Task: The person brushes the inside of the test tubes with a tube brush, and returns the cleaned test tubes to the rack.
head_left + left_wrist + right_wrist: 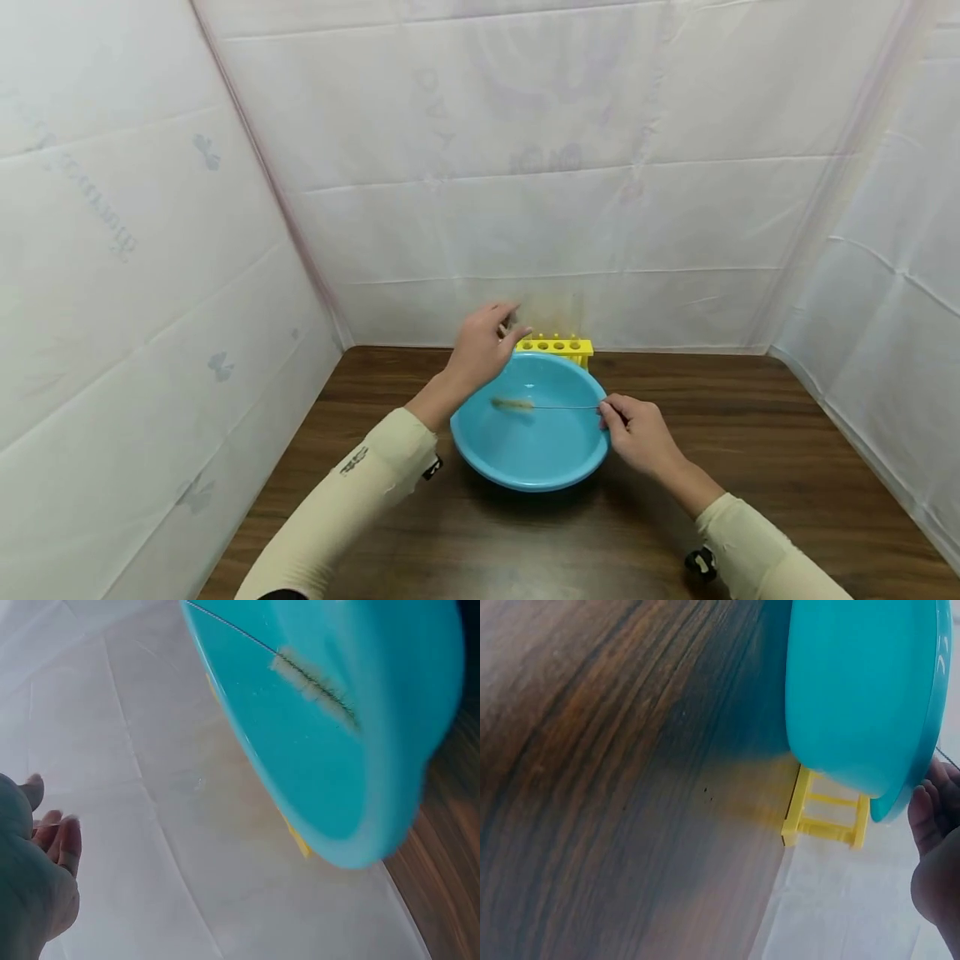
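A light-blue plastic basin (532,450) stands on the wooden table. My right hand (637,433) is at its right rim and pinches the thin wire handle of a test-tube brush (513,404). The brush's pale bristle head points left over the inside of the basin; the left wrist view shows the bristles (315,686) closer. My left hand (483,346) is raised above the basin's far left rim, beside a yellow test-tube rack (555,346). Its fingers are bent, with thumb and forefinger apart. I see nothing clearly between them, though the left hand (45,862) is slightly blurred.
The rack stands behind the basin, against the far white sheeting (555,217). Faint clear tubes seem to rise from it. White sheeting also closes off the left and right sides. Dark wood tabletop (720,417) extends around the basin.
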Tool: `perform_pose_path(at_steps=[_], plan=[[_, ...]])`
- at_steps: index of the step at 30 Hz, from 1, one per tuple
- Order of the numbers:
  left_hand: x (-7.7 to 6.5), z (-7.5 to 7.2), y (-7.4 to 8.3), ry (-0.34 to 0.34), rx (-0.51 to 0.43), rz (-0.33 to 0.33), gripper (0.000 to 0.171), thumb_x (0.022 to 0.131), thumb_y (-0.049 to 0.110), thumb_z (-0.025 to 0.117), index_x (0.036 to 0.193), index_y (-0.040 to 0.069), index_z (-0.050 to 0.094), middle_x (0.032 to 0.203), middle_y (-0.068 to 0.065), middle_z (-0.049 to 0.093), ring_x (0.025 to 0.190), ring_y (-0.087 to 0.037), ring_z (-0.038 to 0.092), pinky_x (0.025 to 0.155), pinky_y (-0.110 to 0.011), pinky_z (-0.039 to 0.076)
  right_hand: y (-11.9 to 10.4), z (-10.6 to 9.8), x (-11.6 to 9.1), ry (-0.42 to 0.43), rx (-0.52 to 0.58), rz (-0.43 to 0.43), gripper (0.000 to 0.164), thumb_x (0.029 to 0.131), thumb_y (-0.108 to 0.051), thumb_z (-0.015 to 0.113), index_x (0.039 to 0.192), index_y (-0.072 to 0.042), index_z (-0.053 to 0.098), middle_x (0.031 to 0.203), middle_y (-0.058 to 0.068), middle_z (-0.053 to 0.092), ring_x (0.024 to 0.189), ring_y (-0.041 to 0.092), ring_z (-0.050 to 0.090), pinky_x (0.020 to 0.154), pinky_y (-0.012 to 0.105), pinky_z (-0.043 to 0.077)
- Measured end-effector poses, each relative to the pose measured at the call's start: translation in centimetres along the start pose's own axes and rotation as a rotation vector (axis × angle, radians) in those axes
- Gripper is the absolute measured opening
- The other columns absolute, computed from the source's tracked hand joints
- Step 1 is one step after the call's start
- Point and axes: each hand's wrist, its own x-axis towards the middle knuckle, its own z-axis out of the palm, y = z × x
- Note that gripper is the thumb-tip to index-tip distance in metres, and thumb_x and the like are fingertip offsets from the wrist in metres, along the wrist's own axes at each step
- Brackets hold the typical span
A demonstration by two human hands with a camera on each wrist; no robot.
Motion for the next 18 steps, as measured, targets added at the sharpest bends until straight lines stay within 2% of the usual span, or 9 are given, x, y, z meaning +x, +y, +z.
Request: perform_pose_path(at_steps=[3, 10, 14, 18], plan=[[1.3, 1.1, 0.5, -0.016, -0.019, -0.016, 0.039, 0.102, 0.021, 0.075, 0.137, 0.005, 0.069, 0.107, -0.012, 0.071, 0.094, -0.023, 0.073, 0.082, -0.035, 0.063, 0.2, -0.3, -0.1, 0.005, -0.032, -0.031, 0.022, 0.105, -0.003, 0.062, 0.086, -0.008, 0.071, 0.073, -0.003, 0.065, 0.061, -0.003, 0.049, 0.054, 0.022, 0.047], [3.8, 3.8, 1.2, -0.053, -0.117, -0.124, 0.013, 0.102, 0.017, 0.074, 0.111, 0.009, 0.069, 0.11, -0.01, 0.075, 0.113, -0.027, 0.077, 0.093, -0.04, 0.064, 0.6, -0.7, -0.3, 0.006, -0.115, -0.114, 0.02, 0.101, 0.001, 0.067, 0.085, -0.011, 0.069, 0.075, -0.006, 0.062, 0.065, -0.004, 0.049, 0.056, 0.021, 0.047], [4.6, 5.8, 1.7, -0.122, -0.088, -0.162, 0.013, 0.105, 0.02, 0.071, 0.112, 0.009, 0.067, 0.116, -0.009, 0.075, 0.117, -0.027, 0.075, 0.096, -0.04, 0.063, 0.7, -0.8, -0.6, 0.02, -0.107, -0.131, 0.021, 0.101, 0.002, 0.067, 0.084, -0.011, 0.069, 0.074, -0.006, 0.062, 0.065, -0.005, 0.049, 0.056, 0.021, 0.048], [5.0, 7.7, 2.0, -0.173, -0.054, -0.194, 0.021, 0.108, 0.026, 0.066, 0.121, 0.009, 0.067, 0.125, -0.009, 0.075, 0.12, -0.026, 0.074, 0.097, -0.039, 0.064, 0.7, -0.9, -1.0, 0.041, -0.109, -0.131, 0.02, 0.099, 0.004, 0.068, 0.084, -0.009, 0.07, 0.074, -0.005, 0.061, 0.065, -0.004, 0.049, 0.056, 0.021, 0.048]])
